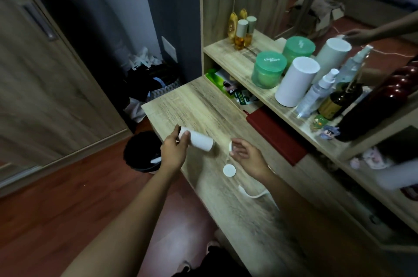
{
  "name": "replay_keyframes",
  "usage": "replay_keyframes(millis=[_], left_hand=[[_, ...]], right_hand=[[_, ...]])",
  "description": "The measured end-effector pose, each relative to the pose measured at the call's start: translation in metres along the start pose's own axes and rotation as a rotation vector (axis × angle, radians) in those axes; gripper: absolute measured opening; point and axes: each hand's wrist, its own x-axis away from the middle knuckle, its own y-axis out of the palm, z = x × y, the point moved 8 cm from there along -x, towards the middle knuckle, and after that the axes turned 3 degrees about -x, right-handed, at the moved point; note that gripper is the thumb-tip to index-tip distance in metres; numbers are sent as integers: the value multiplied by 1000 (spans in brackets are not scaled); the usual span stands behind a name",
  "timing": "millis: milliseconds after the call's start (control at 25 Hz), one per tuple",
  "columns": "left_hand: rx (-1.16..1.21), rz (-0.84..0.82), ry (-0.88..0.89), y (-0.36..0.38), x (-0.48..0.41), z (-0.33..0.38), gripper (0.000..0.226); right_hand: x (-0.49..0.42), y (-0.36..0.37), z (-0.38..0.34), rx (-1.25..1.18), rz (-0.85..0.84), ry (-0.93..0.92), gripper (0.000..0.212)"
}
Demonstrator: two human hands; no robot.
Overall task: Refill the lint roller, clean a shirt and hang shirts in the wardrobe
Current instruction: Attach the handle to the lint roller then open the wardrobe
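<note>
The white roll (200, 140) is held up over the desk (194, 104). It is gripped at its near end by the left hand (174, 151), with the fingers curled round it and the far end tilted down toward the other hand. It is kept clear of the wood, it seems, so that the free end can be reached.

A small white cap (231, 147) is pinched edge-on between thumb and fingertips of the right hand (247, 155). It is brought just beside the roll's free end but not touching it, probably lined up to be pressed on, though that cannot be told for certain.

A second round cap (229, 170) is laid flat on the desk below the right hand, within easy reach. A curved white handle (252, 194) is seen nearer the body, partly hidden by the right forearm. It is likely the roller's frame, parked until the roll is ready.

A black bin (138, 152) is set on the floor at the desk's end, handy for scraps. The refill step is judged to be under way, and no shirt is being handled.
</note>
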Motion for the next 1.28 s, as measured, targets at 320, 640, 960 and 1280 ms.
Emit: replay_keyframes(millis=[320,640,960,1280], left_hand=[[683,-119,-184,11,45,-11,31],[780,-217,-208,23,65,0,26],[748,-278,-159,43,47,42,32],[378,-272,-49,79,39,32,34]], right_hand=[[38,19,-52,-85,-15,-122,44],[66,3,-60,-63,90,-159,46],[50,-29,-80,107,39,-195,51],[49,-75,-48,116,148,-99,48]])
